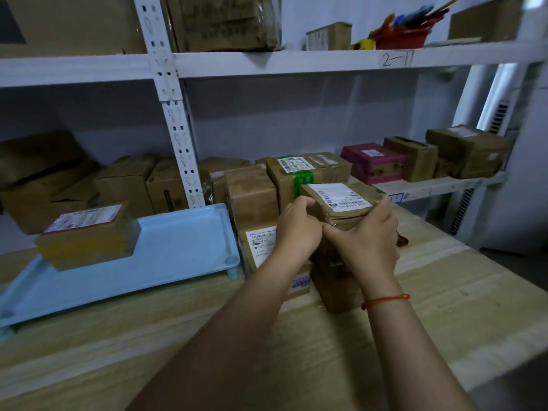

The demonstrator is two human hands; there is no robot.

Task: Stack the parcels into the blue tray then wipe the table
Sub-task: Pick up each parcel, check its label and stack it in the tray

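Note:
A light blue tray lies on the wooden table at the left, with one brown parcel resting on its left part. To the right of the tray stands a cluster of brown parcels. Both my hands hold a small labelled parcel on top of that cluster. My left hand grips its left edge, and my right hand grips its right side. Below it sits another brown parcel. A parcel with green tape stands behind.
White metal shelving runs behind the table, holding cardboard boxes, a pink box and a red basket of tools above. Bare wooden table surface stretches to the right and front. The table's right edge drops off near the wall.

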